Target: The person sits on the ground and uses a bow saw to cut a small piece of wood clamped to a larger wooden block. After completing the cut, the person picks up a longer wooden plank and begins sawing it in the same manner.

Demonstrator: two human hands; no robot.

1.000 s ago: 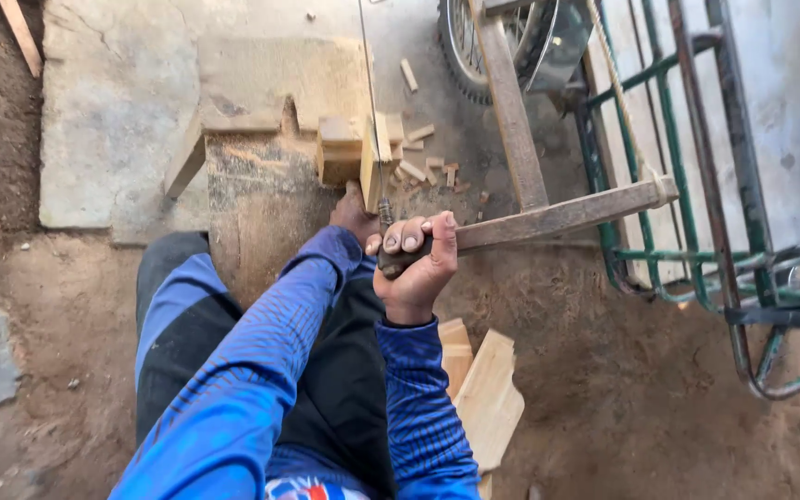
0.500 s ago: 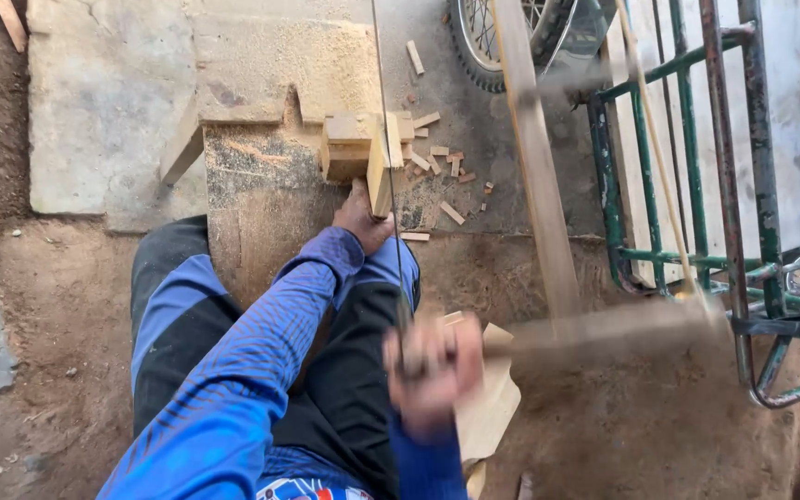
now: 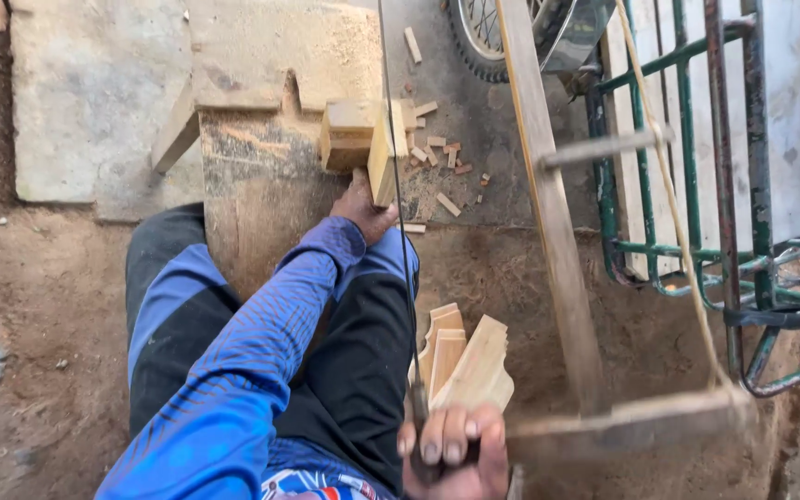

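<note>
Sawdust-strewn concrete slab (image 3: 94, 102), bare earth (image 3: 39, 278)

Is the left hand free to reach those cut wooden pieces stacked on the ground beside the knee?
Probably not right now: the left hand is pressing the wood block against the bench, away from the stacked pieces, which lie uncovered near the right hand.

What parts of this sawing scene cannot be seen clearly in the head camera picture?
- Right hand: its lower part is cut off by the bottom edge.
- Frame saw: the near end bar is blurred by motion.
- Left hand: its fingers are hidden behind the wood piece that it holds.
- Wheel: cut off by the top edge.
- Small offcuts: too small to count.
</note>
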